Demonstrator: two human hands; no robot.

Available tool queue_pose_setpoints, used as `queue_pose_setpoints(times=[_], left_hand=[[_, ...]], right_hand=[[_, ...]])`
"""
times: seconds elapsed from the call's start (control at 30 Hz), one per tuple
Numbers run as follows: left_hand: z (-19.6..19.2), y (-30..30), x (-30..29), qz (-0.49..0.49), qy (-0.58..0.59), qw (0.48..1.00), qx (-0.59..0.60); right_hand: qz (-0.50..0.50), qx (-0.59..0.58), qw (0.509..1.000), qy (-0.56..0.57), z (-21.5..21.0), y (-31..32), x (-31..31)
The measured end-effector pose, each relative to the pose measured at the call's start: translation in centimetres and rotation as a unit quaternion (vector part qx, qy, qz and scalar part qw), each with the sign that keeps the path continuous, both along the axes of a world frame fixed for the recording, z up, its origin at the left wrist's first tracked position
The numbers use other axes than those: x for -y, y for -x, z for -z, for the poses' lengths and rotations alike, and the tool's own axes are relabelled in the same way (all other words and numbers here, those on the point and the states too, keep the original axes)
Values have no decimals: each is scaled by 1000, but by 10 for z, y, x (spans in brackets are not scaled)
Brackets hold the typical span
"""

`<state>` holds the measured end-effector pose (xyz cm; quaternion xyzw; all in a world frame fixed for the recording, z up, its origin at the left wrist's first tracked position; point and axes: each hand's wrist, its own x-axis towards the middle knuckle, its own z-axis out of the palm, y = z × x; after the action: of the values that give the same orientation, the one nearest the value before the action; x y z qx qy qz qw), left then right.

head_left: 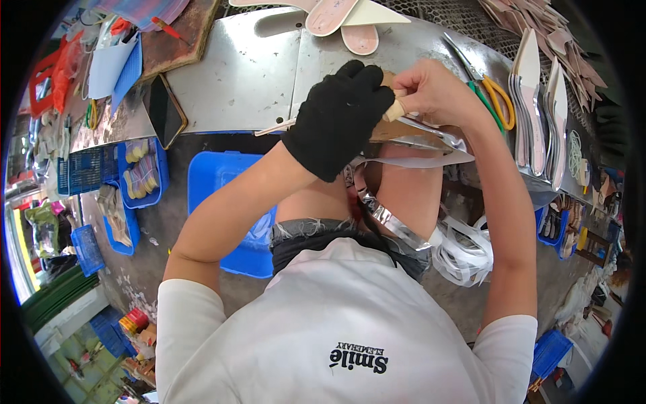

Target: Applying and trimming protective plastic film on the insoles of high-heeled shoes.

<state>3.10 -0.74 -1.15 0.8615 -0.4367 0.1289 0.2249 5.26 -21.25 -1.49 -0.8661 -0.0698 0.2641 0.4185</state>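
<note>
My left hand (343,114), in a black glove, is curled closed over the near edge of the metal table (262,81). A thin pale strip (276,127) pokes out beside its wrist. Bare and with beige wrapping on its fingertips, my right hand (431,91) pinches close against the glove. Whatever sits between the fingers is hidden. Below the hands lies a brown board (385,132), partly covered. A shiny silver strip (434,131) runs under my right hand, and a white band (424,161) crosses over my thighs.
Scissors (498,101) with orange and green handles lie right of my hand, beside stacked pink-and-white insole-shaped pieces (528,114). More such pieces (330,17) lie at the far edge. A phone (165,111) rests left. A blue bin (219,175) and tangled white ribbon (463,252) are below.
</note>
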Motion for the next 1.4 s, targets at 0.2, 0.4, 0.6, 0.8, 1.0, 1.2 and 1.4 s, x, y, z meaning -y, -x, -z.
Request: queue_pose_setpoints(times=[0.2,0.4,0.6,0.8,1.0,1.2,1.4], left_hand=[[13,-44,-4,51,-21,995,85],[-31,-24,20,67,-158,977,126],[-56,-30,18,75,-305,927,-207],[-66,-20,-19,101,-282,931,-209],[-66,1,-38,86,-324,909,-249],[-93,32,-60,89,-97,924,-359],[-94,49,-79,36,89,771,-629]], right_hand=[[-27,126,992,-5,-24,24,30],[27,298,946,126,-18,66,36],[119,330,936,-18,-57,84,-8],[68,-119,898,-419,8,92,30],[88,26,970,-227,-76,57,42],[13,26,990,-136,-126,59,42],[199,17,912,-359,-91,111,10]])
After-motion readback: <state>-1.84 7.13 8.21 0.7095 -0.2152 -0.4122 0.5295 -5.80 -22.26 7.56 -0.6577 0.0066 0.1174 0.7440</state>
